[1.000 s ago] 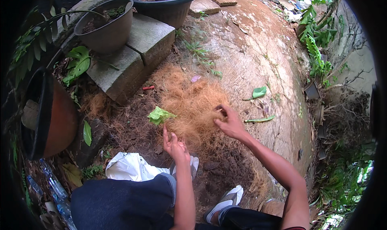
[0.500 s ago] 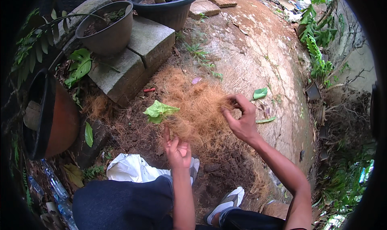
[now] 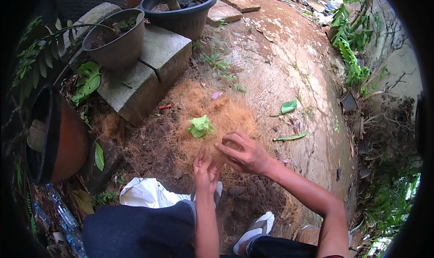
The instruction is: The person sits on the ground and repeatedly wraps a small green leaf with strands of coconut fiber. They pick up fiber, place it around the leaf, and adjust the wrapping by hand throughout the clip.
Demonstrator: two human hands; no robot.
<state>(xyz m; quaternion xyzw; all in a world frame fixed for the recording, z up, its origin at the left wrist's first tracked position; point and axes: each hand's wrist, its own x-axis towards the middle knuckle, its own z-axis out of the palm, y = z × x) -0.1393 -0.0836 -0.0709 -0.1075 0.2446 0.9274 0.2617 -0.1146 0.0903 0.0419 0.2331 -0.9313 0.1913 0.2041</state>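
- Crumpled light-green leafy sprig point(image 3: 201, 127): just past left hand point(image 3: 206, 174) fingertips, seen against loose orange-brown fibre pile point(image 3: 239, 115).
- Left fingers half-curled, pointing up; can't tell grip.
- Right hand point(image 3: 247, 156) beside left: fingers bent, can't tell pinch.

Fibre heap point(image 3: 237, 115): is lying right of the blocks point(image 3: 169, 45).
Leafy sprig point(image 3: 201, 127): is appearing over the heap, just beyond the left hand point(image 3: 206, 171).
Right hand point(image 3: 246, 153): is hovering just right of the left.
Small pot point(image 3: 115, 52): is standing on the blocks.
Large pot point(image 3: 185, 24): is standing behind them.
Sack point(image 3: 151, 194): is lying left of the left hand.
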